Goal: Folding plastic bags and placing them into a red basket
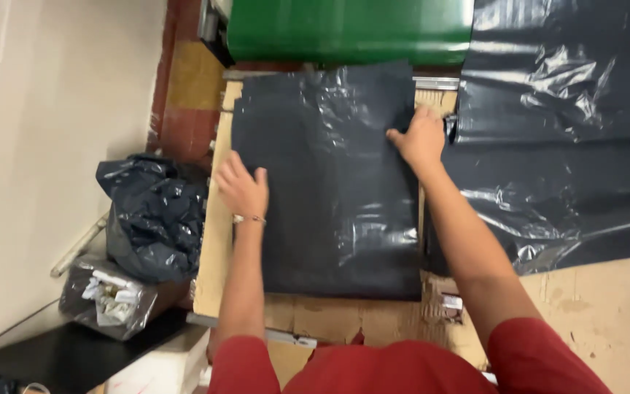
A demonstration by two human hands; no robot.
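Leftmost, a crumpled black bag [156, 211] and a clear bag of scraps [107, 298] sit on the floor. Next, the left hand [243, 186] lies flat, fingers spread, on a stack of black plastic sheets [329, 190] on the cardboard-topped table [592, 306]. The right hand [421, 138] presses the stack's right edge, fingers bent. Farther right, loose black sheeting [563, 131] spreads out.

Near edge of cardboard-covered worktop [592, 306]: bare, open to approach, right of the flat stack of dark grey plastic sheets [329, 190]. Far edge: blocked by green curved machine housing [351, 29]. Right side: covered by wide spread dark plastic film [563, 124]. Beyond left edge: crumpled black bags [154, 211] on the floor, just beside the worktop.
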